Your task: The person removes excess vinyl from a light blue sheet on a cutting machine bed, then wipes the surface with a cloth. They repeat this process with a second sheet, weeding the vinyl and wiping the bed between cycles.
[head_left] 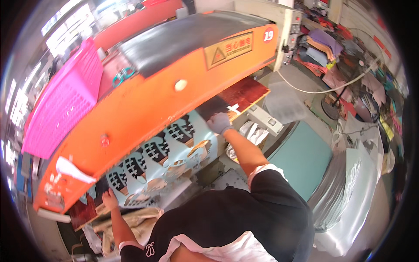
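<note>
A light blue sheet (209,139) with shoe-shaped cut-outs lies across the machine's bed and hangs over its near edge. Black patterned pieces (156,149) show in a row through the holes. At the sheet's right end, my right hand (219,122), in a grey glove, is closed on its edge beside a dark mat (213,108). My bare left hand (110,199) is at the left end, fingers bent over the bed's near edge; what they grip is hidden. Above the sheet stretches the machine's orange beam (174,100).
A pink plastic basket (65,105) and teal-handled scissors (124,76) sit atop the machine. The dark red board (246,92) extends beyond the sheet, with a switch box (265,121) below. At right stand stacked green sheets (301,157), clear plastic (358,192) and scrap piles (323,48).
</note>
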`<state>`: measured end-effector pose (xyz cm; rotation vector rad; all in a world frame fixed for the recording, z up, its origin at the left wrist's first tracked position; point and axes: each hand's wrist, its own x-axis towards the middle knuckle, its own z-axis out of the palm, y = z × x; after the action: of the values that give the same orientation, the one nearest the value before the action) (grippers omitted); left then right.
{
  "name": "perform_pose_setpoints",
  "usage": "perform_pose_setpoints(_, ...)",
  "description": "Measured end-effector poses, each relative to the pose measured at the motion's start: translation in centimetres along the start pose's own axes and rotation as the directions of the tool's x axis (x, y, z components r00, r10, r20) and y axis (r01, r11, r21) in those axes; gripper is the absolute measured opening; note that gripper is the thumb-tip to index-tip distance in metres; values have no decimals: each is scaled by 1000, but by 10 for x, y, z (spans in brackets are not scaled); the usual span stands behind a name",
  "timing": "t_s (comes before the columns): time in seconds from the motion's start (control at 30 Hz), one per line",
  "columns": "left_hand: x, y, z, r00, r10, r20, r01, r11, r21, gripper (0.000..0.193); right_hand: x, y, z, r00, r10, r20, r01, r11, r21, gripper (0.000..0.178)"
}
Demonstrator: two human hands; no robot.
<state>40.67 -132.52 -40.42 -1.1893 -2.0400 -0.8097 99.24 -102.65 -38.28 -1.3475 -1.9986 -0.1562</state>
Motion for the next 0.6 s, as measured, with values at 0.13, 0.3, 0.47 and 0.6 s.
perform_pose_setpoints(0.13,-49,9,-43,999,-7,-51,8,1000,9,36,-60,4,-16,979,-140,-149,142,990,8,36)
perform_pose_setpoints(0.3,-131,26,-106,999,-40,-5,40,998,39,34,-149,9,-41,944,-52,-326,88,992,94,28)
perform_pose_setpoints(0.47,-195,35,-154,998,10,-67,-11,1000,-9,31,-226,14,-69,936,-12,-351,53,993,105,25)
perform_pose_setpoints(0.6,-242,29,-187,998,42,-52,-45,998,-51,28,-277,6,-94,962,140,-234,-82,967,241,24)
